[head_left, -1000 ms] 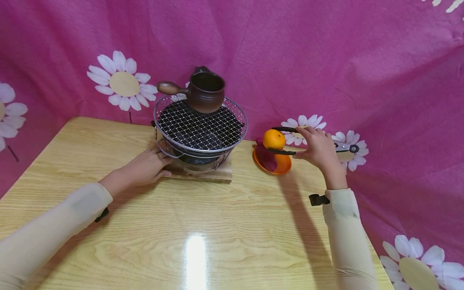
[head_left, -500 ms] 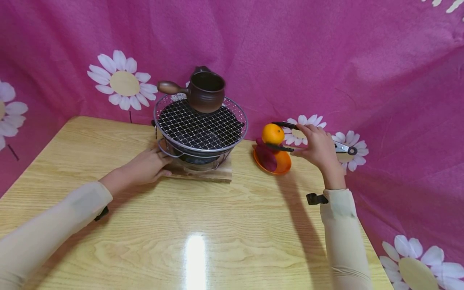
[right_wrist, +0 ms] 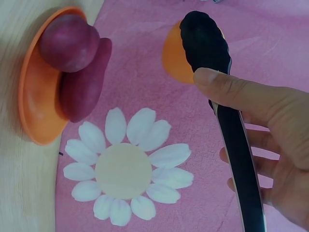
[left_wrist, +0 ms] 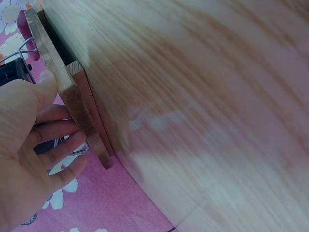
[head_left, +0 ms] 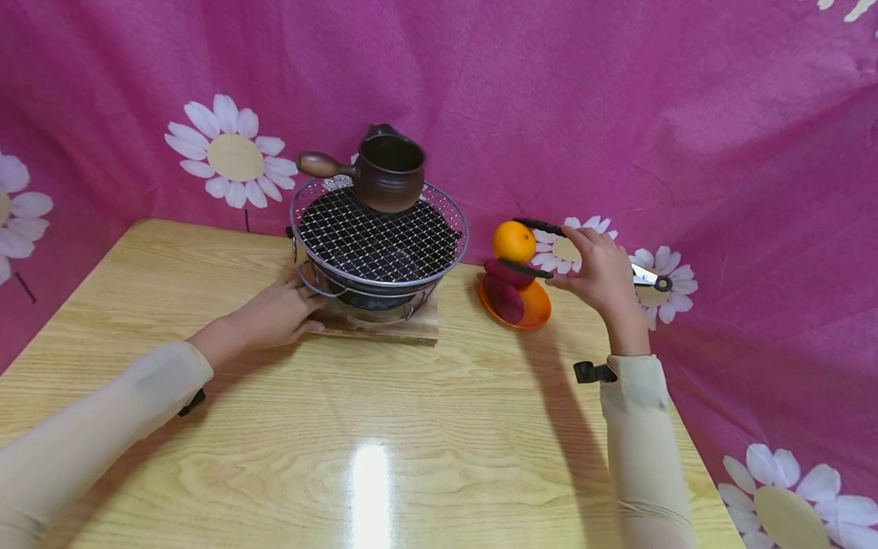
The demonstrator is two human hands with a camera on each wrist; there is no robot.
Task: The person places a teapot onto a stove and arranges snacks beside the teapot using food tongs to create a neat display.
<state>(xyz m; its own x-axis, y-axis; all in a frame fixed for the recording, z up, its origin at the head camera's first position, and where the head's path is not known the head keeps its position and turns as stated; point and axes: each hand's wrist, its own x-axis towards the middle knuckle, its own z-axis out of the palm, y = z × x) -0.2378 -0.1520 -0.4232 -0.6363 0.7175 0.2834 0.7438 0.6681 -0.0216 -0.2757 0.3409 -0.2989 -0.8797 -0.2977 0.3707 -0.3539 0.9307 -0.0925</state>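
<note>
Near the back of the table, my right hand grips a pair of black-tipped tongs, thumb on one arm and fingers on the other. Between the tongs' tips sits a mandarin orange, held above an orange bowl. Two purple sweet potatoes lie in that bowl. My left hand rests at the corner of a wooden board, with thumb and fairly straight fingers touching its edges. On the board stands a round tabletop grill with a wire mesh.
A dark brown side-handled pot stands on the back of the grill mesh. The grill's wire handle sticks out above my left hand. A pink flowered cloth hangs behind the light wooden table.
The right hand has lifted the tongs and mandarin slightly up and to the left, away from the bowl. The left hand, board, grill and pot stay put.
</note>
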